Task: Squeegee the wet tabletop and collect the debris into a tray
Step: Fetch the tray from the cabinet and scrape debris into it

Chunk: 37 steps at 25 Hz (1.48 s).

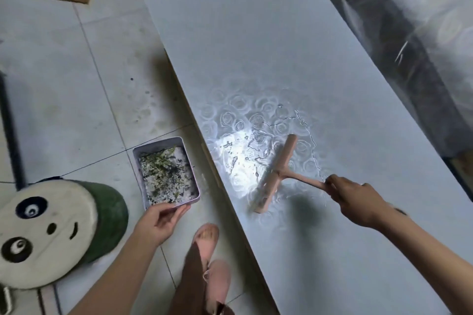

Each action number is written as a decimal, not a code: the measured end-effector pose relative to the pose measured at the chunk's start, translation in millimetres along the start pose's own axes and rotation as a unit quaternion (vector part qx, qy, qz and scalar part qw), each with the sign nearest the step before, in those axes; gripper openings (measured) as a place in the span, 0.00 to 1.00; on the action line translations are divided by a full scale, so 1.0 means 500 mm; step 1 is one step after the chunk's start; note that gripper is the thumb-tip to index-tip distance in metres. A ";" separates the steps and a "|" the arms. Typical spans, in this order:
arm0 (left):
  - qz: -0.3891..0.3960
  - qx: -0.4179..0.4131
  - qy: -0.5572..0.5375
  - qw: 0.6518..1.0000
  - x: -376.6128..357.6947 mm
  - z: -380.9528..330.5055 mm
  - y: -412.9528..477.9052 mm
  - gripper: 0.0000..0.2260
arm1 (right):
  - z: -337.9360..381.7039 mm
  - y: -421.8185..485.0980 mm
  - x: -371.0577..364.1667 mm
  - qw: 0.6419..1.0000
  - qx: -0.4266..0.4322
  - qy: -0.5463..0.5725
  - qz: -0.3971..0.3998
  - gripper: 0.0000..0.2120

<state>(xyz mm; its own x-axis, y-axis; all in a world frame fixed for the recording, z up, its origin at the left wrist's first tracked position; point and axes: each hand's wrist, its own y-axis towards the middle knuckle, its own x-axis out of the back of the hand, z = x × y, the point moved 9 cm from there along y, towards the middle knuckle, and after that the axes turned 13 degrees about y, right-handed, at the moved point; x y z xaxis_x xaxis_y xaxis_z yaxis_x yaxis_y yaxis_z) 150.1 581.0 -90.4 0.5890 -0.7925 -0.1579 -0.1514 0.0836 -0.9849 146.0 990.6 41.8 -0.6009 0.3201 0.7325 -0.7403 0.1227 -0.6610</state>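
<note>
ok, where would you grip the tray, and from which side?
Grip the tray by its near short rim, from the person's side, as the left hand does. It is shallow, loaded with debris, so keep it level; its right long side faces the table.

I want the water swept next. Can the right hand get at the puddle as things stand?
Probably yes. The right hand grips the squeegee, whose blade sits in the puddle, and nothing stands on the table between them.
</note>
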 end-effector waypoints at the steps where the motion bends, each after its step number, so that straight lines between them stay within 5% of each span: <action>1: -0.009 -0.005 0.003 1.000 -0.008 -0.004 0.018 0.07 | -0.021 0.012 0.003 1.000 -0.003 -0.013 0.009 0.07; 13: -0.054 -0.021 0.088 0.994 -0.065 0.001 0.189 0.08 | -0.193 0.122 0.101 0.998 0.053 0.024 -0.036 0.06; 16: -0.041 -0.006 0.030 0.999 -0.068 0.032 0.196 0.10 | -0.212 0.138 0.091 0.998 0.066 -0.006 -0.002 0.08; 24: -0.040 -0.009 -0.046 0.998 -0.099 0.101 0.171 0.08 | -0.044 0.245 0.023 0.979 0.203 0.023 -0.003 0.10; 28: -0.037 0.000 -0.123 0.992 -0.077 0.112 0.185 0.09 | -0.078 0.212 0.058 0.971 0.235 0.028 -0.024 0.09; 32: -0.041 -0.053 -0.054 0.996 -0.081 0.098 0.191 0.08 | -0.101 0.198 0.044 0.982 0.189 0.017 -0.024 0.13; 37: -0.038 -0.060 0.007 0.997 -0.094 0.103 0.168 0.09 | 0.080 0.226 -0.005 0.968 0.243 0.027 -0.054 0.11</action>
<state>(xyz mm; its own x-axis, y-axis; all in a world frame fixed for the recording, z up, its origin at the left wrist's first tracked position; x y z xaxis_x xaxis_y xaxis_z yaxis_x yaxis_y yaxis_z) 150.5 656.3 -169.3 0.5912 -0.8026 -0.0802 -0.2012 -0.0504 -0.9783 52.0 966.1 -28.1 -0.5053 0.3804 0.7746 -0.8601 -0.2948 -0.4162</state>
